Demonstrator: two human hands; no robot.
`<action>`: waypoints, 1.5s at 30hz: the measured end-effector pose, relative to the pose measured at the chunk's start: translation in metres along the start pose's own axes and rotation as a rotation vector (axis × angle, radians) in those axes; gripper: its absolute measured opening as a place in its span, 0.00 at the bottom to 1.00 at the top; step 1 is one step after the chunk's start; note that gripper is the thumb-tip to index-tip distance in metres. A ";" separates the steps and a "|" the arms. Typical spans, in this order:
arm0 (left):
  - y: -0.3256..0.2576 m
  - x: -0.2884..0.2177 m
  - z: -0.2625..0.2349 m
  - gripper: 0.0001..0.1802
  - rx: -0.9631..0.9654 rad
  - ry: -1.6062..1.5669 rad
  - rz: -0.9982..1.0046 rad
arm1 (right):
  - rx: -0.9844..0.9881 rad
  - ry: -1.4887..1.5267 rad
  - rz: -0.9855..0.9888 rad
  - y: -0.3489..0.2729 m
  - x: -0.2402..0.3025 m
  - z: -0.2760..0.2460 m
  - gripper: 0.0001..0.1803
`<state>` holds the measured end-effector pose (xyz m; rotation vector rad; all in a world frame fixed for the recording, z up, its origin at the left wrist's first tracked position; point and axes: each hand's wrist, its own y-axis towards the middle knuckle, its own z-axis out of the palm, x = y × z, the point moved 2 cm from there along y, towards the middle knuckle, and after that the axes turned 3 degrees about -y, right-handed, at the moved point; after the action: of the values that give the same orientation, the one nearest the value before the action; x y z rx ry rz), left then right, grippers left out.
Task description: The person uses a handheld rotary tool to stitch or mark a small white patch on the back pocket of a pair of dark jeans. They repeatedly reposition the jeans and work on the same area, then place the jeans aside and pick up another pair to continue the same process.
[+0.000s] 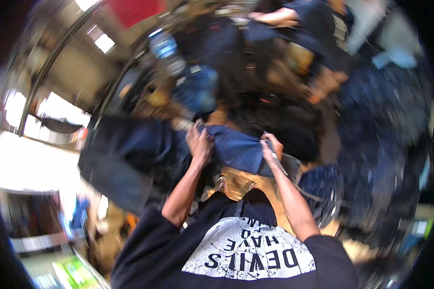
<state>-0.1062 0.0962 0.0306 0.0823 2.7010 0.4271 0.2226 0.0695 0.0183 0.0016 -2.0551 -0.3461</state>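
A piece of dark blue denim [234,147] is stretched between my two hands in the middle of the head view. My left hand [200,143] is closed on its left edge, knuckles up. At the other side, my right hand [271,147] grips the right edge; something thin and dark runs along that hand and wrist, too blurred to name. More dark blue cloth [135,144] lies heaped just left of my left hand. Black cloth [284,120] is piled beyond the denim.
A clear plastic bottle [165,48] with a blue label stands at the far left. Large stacks of dark clothing [376,139] fill the right side. Another person [318,29] is at the far right. A metal rail [53,62] runs at upper left.
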 end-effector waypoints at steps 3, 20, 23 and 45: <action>-0.019 -0.032 0.006 0.11 -0.080 0.052 0.001 | -0.054 -0.150 -0.246 -0.004 -0.010 -0.019 0.12; -0.095 -0.309 0.115 0.40 0.241 -0.182 0.058 | -0.524 -0.357 0.033 -0.137 -0.059 -0.280 0.10; -0.112 -0.356 0.120 0.27 0.273 -0.204 0.134 | -0.497 -0.503 0.136 -0.171 -0.055 -0.341 0.07; -0.606 -0.016 -0.052 0.10 0.449 -0.286 -0.318 | 0.618 -0.114 0.156 -0.438 0.027 -0.092 0.09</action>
<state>-0.1093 -0.4970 -0.1048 -0.1481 2.4172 -0.2695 0.2256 -0.3771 -0.0238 0.1995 -2.1822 0.4007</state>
